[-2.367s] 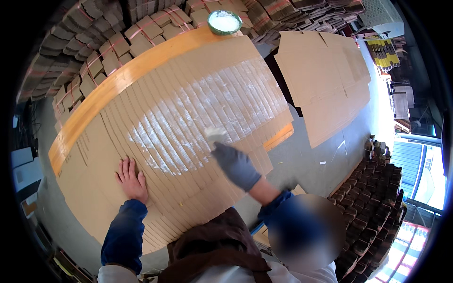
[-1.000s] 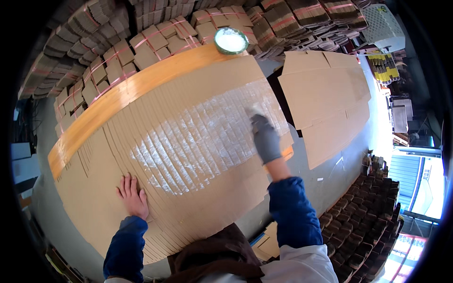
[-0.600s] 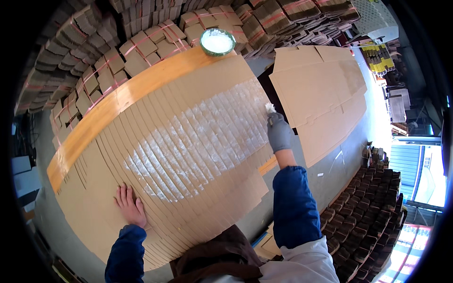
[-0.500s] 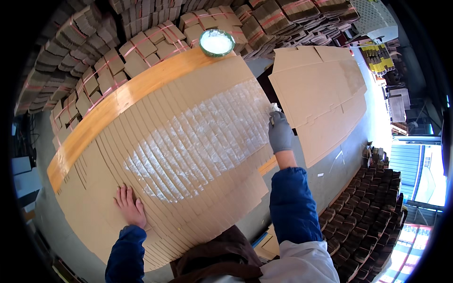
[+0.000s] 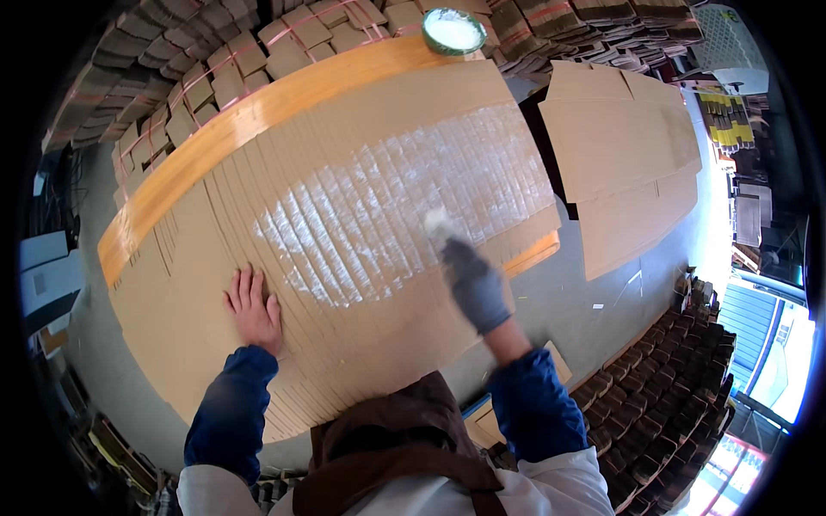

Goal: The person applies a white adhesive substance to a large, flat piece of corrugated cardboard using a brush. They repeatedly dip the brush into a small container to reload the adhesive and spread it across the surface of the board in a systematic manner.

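Fanned cardboard sheets (image 5: 370, 335) lie overlapped on a wooden table (image 5: 245, 125), their edges forming rows of strips. A shiny white paste coat (image 5: 387, 198) covers the middle of the rows. My left hand (image 5: 252, 305), bare, rests flat with fingers spread on the sheets left of the coat. My right hand (image 5: 473, 284), in a grey glove, is closed around a white, paste-covered wad (image 5: 439, 224) at the coat's near edge. Motion blurs it, so its exact kind is unclear. A green bowl (image 5: 454, 33) of white paste stands at the table's far end.
More flat cardboard (image 5: 619, 146) lies on a separate stack to the right. Tied cardboard bundles (image 5: 301, 39) line the far side. Dark stacked pieces (image 5: 645, 404) stand in rows at the lower right, beyond the grey floor (image 5: 594, 322).
My right hand has moved left and nearer with the white wad, from the coat's right edge onto the strips. My left hand stays on the sheets. The whole view has shifted slightly.
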Demonstrator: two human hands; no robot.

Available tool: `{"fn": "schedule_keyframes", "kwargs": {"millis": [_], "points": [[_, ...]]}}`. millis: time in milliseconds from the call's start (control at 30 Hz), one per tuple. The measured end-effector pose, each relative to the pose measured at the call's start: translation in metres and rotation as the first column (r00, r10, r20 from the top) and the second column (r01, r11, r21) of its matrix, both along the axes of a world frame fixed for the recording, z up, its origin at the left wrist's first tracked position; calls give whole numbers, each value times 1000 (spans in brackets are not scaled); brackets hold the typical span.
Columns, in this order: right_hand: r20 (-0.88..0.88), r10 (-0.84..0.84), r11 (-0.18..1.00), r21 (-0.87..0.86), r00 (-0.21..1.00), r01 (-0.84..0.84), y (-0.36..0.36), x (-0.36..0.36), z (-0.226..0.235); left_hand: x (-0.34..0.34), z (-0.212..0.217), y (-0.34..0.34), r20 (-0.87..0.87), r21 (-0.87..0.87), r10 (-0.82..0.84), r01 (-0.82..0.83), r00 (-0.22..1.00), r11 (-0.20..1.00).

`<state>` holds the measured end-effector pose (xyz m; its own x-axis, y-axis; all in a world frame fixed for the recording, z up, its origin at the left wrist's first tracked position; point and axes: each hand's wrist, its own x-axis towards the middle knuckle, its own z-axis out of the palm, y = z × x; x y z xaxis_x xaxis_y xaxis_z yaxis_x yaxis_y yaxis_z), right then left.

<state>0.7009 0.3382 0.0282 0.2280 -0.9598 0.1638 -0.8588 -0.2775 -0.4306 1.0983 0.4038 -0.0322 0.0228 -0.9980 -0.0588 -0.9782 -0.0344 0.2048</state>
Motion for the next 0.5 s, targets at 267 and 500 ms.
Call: {"fn": "schedule_keyframes", "kwargs": {"millis": [267,500], "points": [[233,102,936,307,967,-173,82,112,30,4,-3,8,-5,-19,33,-33,999,999],[215,-107,985,156,971,74,45,82,19,2,-3,7,-13,-5,59,-59,998,998]]}}
